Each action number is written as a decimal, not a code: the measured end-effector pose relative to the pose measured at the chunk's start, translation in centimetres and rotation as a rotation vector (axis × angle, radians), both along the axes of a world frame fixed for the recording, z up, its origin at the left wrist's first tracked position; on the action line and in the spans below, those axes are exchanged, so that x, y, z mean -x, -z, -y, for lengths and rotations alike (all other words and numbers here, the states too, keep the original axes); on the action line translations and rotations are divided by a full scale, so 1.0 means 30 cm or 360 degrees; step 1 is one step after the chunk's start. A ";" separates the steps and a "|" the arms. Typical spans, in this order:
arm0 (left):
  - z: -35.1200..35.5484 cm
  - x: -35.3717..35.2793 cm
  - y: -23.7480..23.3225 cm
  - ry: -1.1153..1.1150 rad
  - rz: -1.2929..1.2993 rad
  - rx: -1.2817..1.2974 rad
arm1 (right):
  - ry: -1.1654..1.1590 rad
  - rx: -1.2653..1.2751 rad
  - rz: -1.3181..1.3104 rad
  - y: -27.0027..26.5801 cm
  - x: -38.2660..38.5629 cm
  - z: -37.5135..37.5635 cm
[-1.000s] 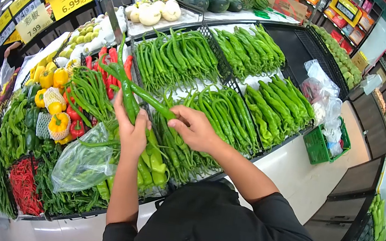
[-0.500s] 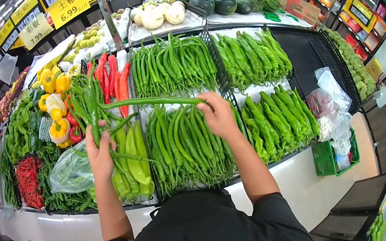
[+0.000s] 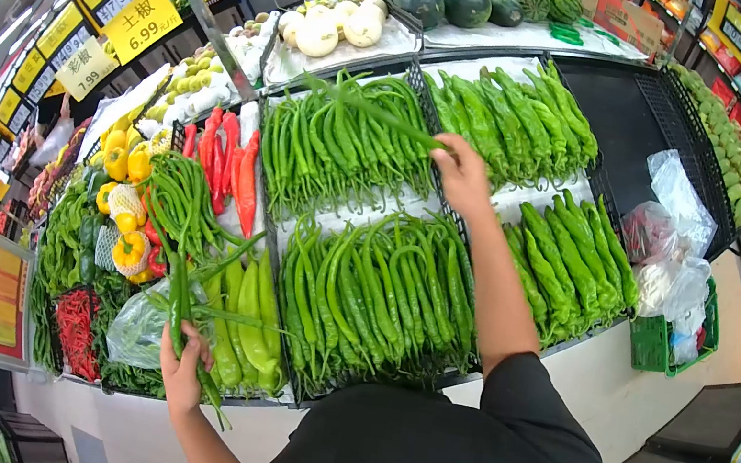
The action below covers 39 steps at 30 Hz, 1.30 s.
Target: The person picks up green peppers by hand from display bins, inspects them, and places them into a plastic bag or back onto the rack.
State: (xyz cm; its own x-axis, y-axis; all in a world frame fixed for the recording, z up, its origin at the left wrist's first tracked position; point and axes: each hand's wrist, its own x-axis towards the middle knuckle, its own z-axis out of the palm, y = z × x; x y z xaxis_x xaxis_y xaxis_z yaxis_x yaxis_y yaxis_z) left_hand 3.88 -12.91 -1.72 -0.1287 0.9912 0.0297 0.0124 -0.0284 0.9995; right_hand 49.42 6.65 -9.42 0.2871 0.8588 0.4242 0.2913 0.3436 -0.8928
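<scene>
My right hand (image 3: 463, 174) grips one end of a long green pepper (image 3: 379, 117), blurred by motion, above the upper tray of long green peppers (image 3: 345, 145). Low on the left, my left hand (image 3: 186, 363) is closed around several long green peppers (image 3: 180, 289), which point upward. Beside that hand lie pale green peppers (image 3: 251, 324) and a clear plastic bag (image 3: 144, 328). Between my arms a lower tray holds rows of long green peppers (image 3: 376, 291). Red peppers (image 3: 248, 181) stand above the pale green ones.
Wrinkled green peppers (image 3: 573, 268) fill trays at the right. A green basket (image 3: 712, 325) with plastic bags stands beyond them. Yellow peppers (image 3: 116, 162) and small red chilies (image 3: 77, 331) are at the left. Watermelons (image 3: 466, 4) lie at the back, near price signs (image 3: 139, 22).
My right hand has moved up and away from my left hand with the long pepper. My left hand has moved lower with its peppers. The camera view has shifted.
</scene>
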 end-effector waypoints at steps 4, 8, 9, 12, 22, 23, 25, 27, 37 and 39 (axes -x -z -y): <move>0.020 -0.062 -0.001 -0.0022 -0.0048 0.0024 | -0.0093 0.0142 -0.0459 0.114 0.087 -0.197; 0.041 -0.105 -0.011 0.0023 -0.0088 0.0040 | -0.0066 0.0497 -0.0717 0.187 0.069 -0.332; 0.047 -0.109 -0.012 0.0021 -0.0093 0.0048 | -0.0079 0.0581 -0.0849 0.193 0.061 -0.344; 0.061 -0.119 -0.004 -0.0014 -0.0080 0.0068 | 0.0016 0.0734 -0.0956 0.208 0.041 -0.357; 0.065 -0.095 0.067 -0.0001 -0.0058 0.0160 | 0.0070 0.0898 -0.0773 0.228 0.047 -0.241; 0.059 -0.095 0.070 -0.0002 -0.0061 0.0163 | 0.0077 0.0897 -0.0755 0.232 0.048 -0.230; 0.051 -0.098 0.078 -0.0021 -0.0057 0.0166 | 0.0117 0.0895 -0.0599 0.259 0.053 -0.210; 0.042 -0.095 0.080 -0.0001 -0.0046 0.0174 | 0.0147 0.0865 -0.0455 0.300 0.049 -0.206; 0.034 -0.051 0.111 0.0153 0.0016 0.0208 | 0.0320 0.0608 -0.0276 0.328 0.064 -0.187; 0.034 -0.042 0.114 0.0147 0.0040 0.0203 | 0.0374 0.0630 -0.0221 0.325 0.065 -0.205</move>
State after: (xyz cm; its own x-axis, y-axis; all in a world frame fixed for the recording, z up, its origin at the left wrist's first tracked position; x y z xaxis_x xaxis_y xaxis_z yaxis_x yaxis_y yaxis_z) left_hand 5.14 -13.94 -5.16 -0.0357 0.9944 -0.0990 -0.0092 0.0987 0.9951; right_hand 47.47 12.81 -19.17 0.5235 0.8518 0.0218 0.1891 -0.0912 -0.9777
